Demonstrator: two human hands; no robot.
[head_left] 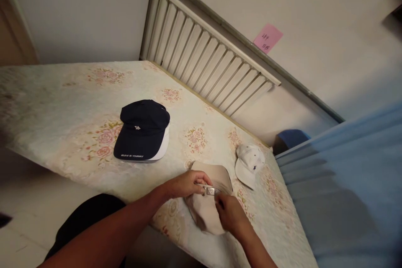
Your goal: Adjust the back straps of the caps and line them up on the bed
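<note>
A beige cap (205, 213) lies on the flowered tabletop (185, 113), its back strap and metal buckle (210, 191) facing up. From the left, my left hand (185, 184) pinches the strap beside the buckle between thumb and fingers. On the buckle's other side my right hand (232, 213) is closed on the strap's end, its fingertips partly hidden. Up and left of my hands sits a dark navy cap (143, 127) with a white edge and small lettering on its brim. A white cap (250, 163) rests to the right of the beige one.
Behind the table a white radiator (201, 46) runs along the wall, with a pink paper note (268, 38) above it. A blue curtain (348, 184) hangs along the right side. Near the far right corner is a blue object (292, 138). Something black (91, 222) stands below the front edge.
</note>
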